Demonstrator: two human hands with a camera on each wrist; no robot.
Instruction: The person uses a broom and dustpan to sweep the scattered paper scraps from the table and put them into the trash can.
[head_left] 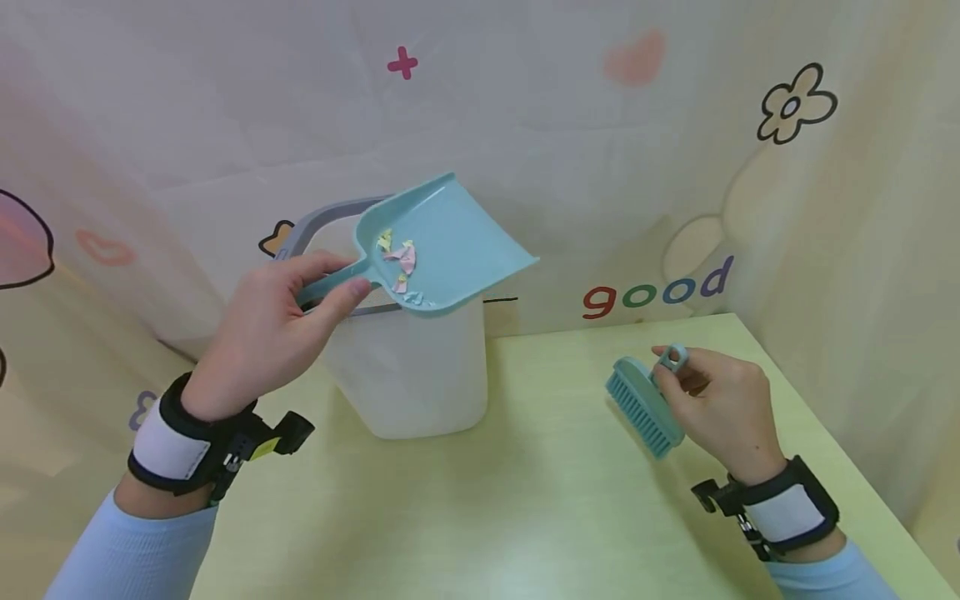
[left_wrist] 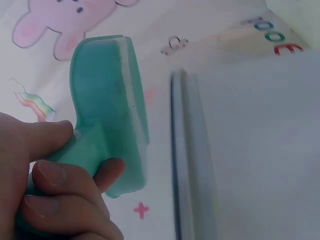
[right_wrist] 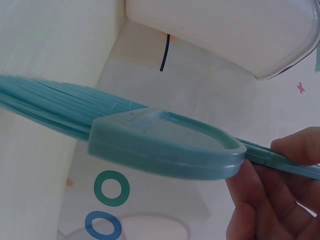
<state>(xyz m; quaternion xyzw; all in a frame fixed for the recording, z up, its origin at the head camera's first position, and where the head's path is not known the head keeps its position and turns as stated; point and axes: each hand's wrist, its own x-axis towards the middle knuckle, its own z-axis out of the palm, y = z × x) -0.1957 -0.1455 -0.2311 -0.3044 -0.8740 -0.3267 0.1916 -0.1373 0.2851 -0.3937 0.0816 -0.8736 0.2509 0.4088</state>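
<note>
My left hand [head_left: 281, 321] grips the handle of a light blue dustpan [head_left: 457, 242], raised over the mouth of a white bin [head_left: 420, 375]. Small crumpled scraps of paper [head_left: 405, 257], pink and yellow, lie in the pan near its handle end. In the left wrist view the dustpan [left_wrist: 107, 115] is seen from beneath, with fingers curled round its handle. To the right, my right hand [head_left: 723, 400] pinches the handle of a small blue-green brush [head_left: 645, 404], bristles angled down to the left. Its long bristles and flat head show in the right wrist view of the brush [right_wrist: 165, 145].
The bin has a grey rim [head_left: 330, 215] and stands at the back of a pale yellow table [head_left: 465, 517]. Behind it hangs a printed curtain [head_left: 525, 108] with coloured letters and flowers. The table's right edge runs just beyond my right hand.
</note>
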